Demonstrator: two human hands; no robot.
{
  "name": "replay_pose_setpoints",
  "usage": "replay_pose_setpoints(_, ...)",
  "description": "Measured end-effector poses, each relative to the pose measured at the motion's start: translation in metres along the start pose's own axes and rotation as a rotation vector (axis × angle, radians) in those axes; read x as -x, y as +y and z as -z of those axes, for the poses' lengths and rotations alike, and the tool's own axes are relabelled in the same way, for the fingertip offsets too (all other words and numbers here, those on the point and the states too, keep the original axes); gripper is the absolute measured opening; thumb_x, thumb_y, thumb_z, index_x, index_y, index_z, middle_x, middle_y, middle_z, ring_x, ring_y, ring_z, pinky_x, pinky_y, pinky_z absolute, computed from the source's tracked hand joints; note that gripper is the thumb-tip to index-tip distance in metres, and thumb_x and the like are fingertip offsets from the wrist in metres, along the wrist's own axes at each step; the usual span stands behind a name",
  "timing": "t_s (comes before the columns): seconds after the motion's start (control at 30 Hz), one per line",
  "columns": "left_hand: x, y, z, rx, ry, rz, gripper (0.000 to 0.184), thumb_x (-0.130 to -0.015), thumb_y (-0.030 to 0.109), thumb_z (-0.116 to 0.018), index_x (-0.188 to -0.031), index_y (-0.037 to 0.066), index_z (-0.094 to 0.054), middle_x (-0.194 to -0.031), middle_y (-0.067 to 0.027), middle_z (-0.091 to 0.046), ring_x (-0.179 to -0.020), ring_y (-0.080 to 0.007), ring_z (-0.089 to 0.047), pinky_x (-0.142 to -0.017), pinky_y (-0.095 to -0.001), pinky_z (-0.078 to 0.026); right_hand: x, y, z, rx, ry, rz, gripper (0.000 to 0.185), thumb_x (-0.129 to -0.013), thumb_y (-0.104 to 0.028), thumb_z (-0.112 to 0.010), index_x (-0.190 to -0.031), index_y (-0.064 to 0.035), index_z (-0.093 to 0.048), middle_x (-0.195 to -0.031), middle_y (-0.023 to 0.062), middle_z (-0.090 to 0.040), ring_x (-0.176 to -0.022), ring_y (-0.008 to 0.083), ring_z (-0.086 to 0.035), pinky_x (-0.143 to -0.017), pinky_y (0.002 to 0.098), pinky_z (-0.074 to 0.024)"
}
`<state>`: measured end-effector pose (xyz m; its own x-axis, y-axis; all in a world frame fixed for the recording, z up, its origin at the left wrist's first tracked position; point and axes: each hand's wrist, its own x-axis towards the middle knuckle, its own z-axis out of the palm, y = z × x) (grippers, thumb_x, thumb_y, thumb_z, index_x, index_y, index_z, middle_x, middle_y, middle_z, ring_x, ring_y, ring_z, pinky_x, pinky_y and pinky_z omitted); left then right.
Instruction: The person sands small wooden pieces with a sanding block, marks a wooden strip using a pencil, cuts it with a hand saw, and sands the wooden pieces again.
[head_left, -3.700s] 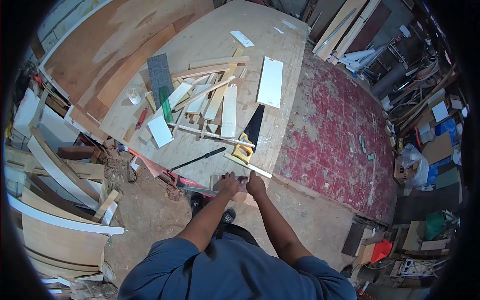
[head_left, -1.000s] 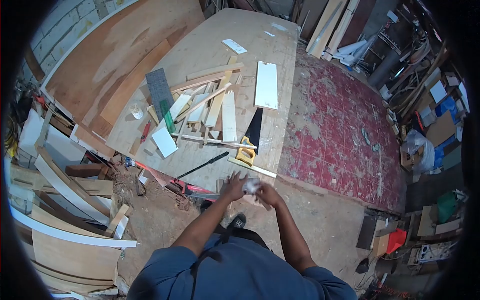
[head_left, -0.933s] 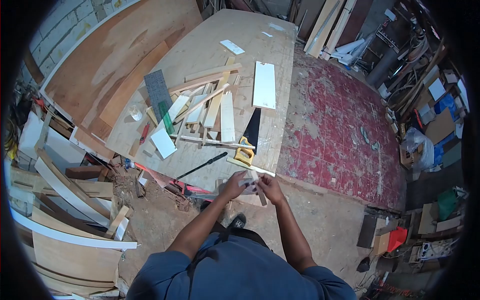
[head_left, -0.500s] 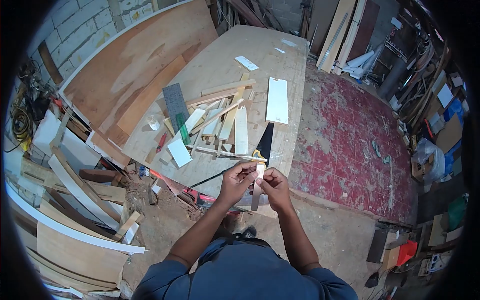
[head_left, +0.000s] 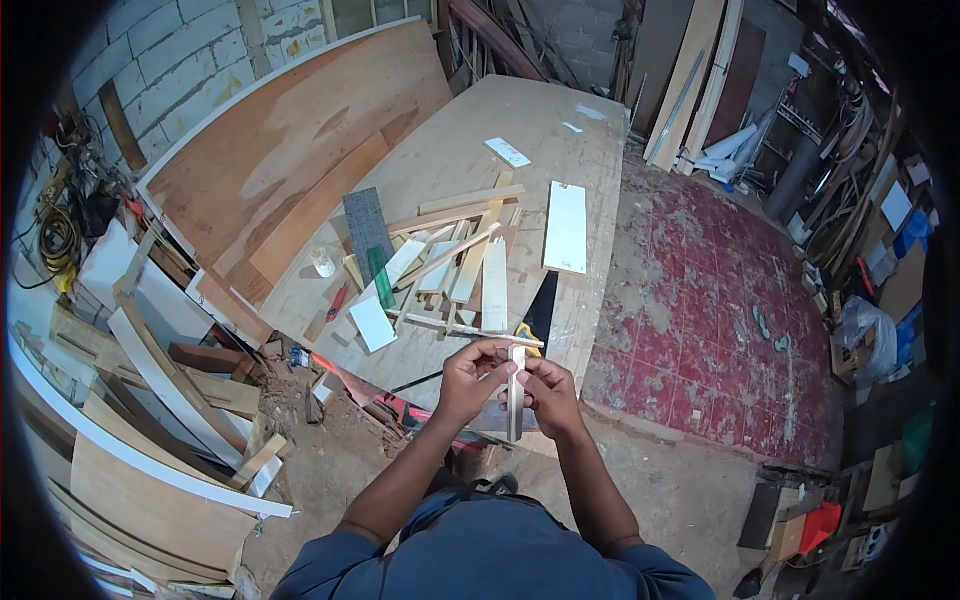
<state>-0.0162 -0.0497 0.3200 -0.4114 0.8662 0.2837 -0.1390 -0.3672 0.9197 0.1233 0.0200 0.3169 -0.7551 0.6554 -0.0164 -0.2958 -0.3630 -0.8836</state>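
Observation:
Both my hands hold one narrow wooden strip upright in front of me, over the near edge of the table. My left hand pinches it from the left, thumb across its face. On the other side my right hand grips it between thumb and fingers. Just beyond the hands lies a handsaw with a black blade and yellow handle, partly hidden by a thin strip and my fingers. A white board lies at the far end of the saw blade.
Several wood offcuts are piled on the plywood table. Near them lie a green translucent piece, a red-handled tool and a white cup. Wood scraps crowd the left floor; red tiled flooring spreads to the right.
The wooden strip has been turned slightly between my fingers, so a lighter, narrower side shows. The whole view has tilted a little, shifting the table down and right.

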Motion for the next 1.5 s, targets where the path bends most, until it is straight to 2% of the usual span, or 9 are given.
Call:
replay_pose_setpoints(0.4,0.000,0.011,-0.007,0.007,0.025,0.151,0.027,-0.080,0.001,-0.071,-0.100,0.001,-0.054,-0.080,-0.0036,-0.059,-0.061,-0.0053,-0.056,-0.047,-0.0194,-0.046,0.000,0.018,0.004,-0.136,-0.175,-0.100,0.024,-0.093,-0.013,-0.047,-0.108,0.0037,-0.055,-0.089,0.0094,-0.061,-0.075,0.0189,-0.063,-0.070,0.0331,-0.0540)
replay_pose_setpoints(0.47,0.001,0.010,-0.008,-0.035,0.009,0.236,0.023,-0.082,0.004,-0.070,-0.099,-0.001,-0.055,-0.076,-0.0050,-0.060,-0.048,-0.0057,-0.053,-0.031,-0.0214,-0.039,0.000,0.021,0.006,-0.199,-0.187,-0.134,0.025,-0.093,-0.015,-0.046,-0.109,0.0036,-0.054,-0.088,0.0099,-0.061,-0.074,0.0199,-0.063,-0.069,0.0335,-0.0535)
replay_pose_setpoints(0.6,0.000,0.007,-0.010,-0.017,0.012,0.248,0.023,-0.082,0.006,-0.070,-0.098,-0.002,-0.055,-0.070,-0.0040,-0.059,-0.042,-0.0057,-0.050,-0.030,-0.0217,-0.038,-0.003,0.024,0.009,-0.236,-0.182,-0.119,0.030,-0.092,-0.019,-0.046,-0.111,0.0039,-0.053,-0.087,0.0118,-0.061,-0.073,0.0222,-0.063,-0.069,0.0352,-0.0540)
replay_pose_setpoints(0.87,-0.003,-0.014,-0.006,-0.184,0.042,0.209,0.022,-0.080,0.011,-0.074,-0.095,0.002,-0.061,-0.074,0.0030,-0.058,-0.063,-0.0008,-0.049,-0.057,-0.0171,-0.039,0.001,0.015,0.010,-0.292,-0.103,-0.199,0.033,-0.093,-0.021,-0.046,-0.112,0.0055,-0.050,-0.083,0.0143,-0.062,-0.066,0.0244,-0.064,-0.068,0.0376,-0.0548)
replay_pose_setpoints(1.07,-0.009,-0.026,-0.005,-0.250,0.014,0.195,0.021,-0.080,0.011,-0.073,-0.095,0.001,-0.060,-0.073,0.0027,-0.058,-0.059,-0.0015,-0.049,-0.051,-0.0179,-0.039,-0.003,0.021,0.018,-0.245,-0.051,-0.234,0.034,-0.089,-0.023,-0.049,-0.104,0.0073,-0.054,-0.085,0.0172,-0.062,-0.069,0.0274,-0.064,-0.071,0.0453,-0.0563)
replay_pose_setpoints(1.17,-0.012,-0.030,-0.005,-0.168,0.009,0.232,0.021,-0.080,0.012,-0.074,-0.092,0.002,-0.061,-0.068,0.0037,-0.057,-0.056,-0.0006,-0.048,-0.048,-0.0184,-0.039,-0.007,0.031,0.029,-0.284,-0.049,-0.223,0.030,-0.093,-0.020,-0.047,-0.111,0.0042,-0.052,-0.084,0.0108,-0.060,-0.067,0.0217,-0.064,-0.065,0.0362,-0.0559)
replay_pose_setpoints(1.3,-0.018,-0.083,0.014,-0.351,0.010,0.191,0.023,-0.084,0.014,-0.069,-0.098,-0.001,-0.060,-0.080,-0.0031,-0.065,-0.073,-0.0075,-0.060,-0.065,-0.0237,-0.049,-0.021,0.059,0.065,0.146,0.172,-0.243,0.017,-0.090,-0.016,-0.056,-0.102,-0.0059,-0.050,-0.075,0.0031,-0.057,-0.055,0.0164,-0.060,-0.048,0.0321,-0.0536)
replay_pose_setpoints(1.43,-0.001,-0.175,0.047,-0.696,-0.078,0.272,0.033,-0.080,0.020,-0.071,-0.106,0.003,-0.060,-0.090,-0.0118,-0.067,-0.079,-0.0220,-0.065,-0.073,-0.0312,-0.052,-0.020,0.127,0.134,0.907,0.279,-0.446,0.031,-0.088,-0.015,-0.053,-0.115,-0.0021,-0.044,-0.074,0.0162,-0.063,-0.053,0.0246,-0.062,-0.047,0.0371,-0.0507)
replay_pose_setpoints(1.5,0.020,-0.206,0.056,-1.011,-0.275,0.398,0.046,-0.077,0.025,-0.071,-0.120,0.014,-0.057,-0.120,-0.0188,-0.056,-0.107,-0.0331,-0.057,-0.088,-0.0415,-0.048,-0.005,0.176,0.168,1.204,0.240,-0.568,0.041,-0.084,-0.015,-0.049,-0.120,0.0012,-0.040,-0.082,0.0293,-0.064,-0.061,0.0364,-0.066,-0.056,0.0458,-0.0521)
